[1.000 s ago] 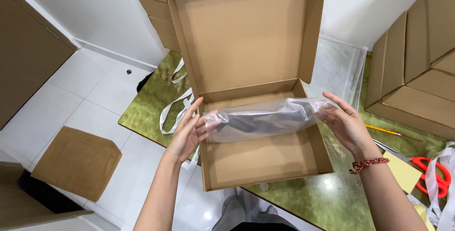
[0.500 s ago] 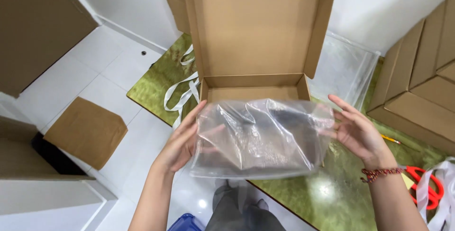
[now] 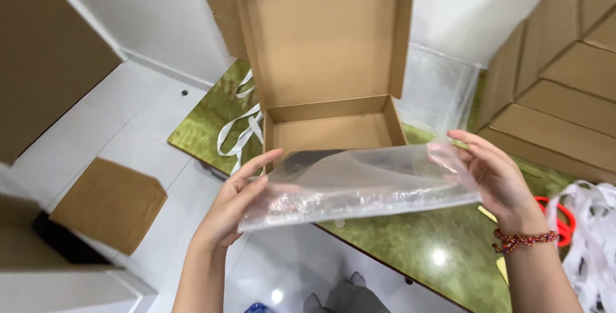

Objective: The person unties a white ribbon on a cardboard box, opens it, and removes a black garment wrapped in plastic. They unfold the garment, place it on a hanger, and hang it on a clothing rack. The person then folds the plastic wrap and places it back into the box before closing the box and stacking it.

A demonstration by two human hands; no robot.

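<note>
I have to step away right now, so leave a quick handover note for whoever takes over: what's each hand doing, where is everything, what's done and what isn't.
Left hand: open, fingers spread against the left end of the clear plastic bag.
Right hand: open, fingers on the bag's right end.
The bag is held nearly flat in the air, in front of the open cardboard box, with something dark inside it.
The box stands on the green table, lid up; the part of its inside that shows is bare.
Red scissors and white strips lie on the table.
Done: box opened. Left: the bag is not in the box, and the lid is up.
</note>
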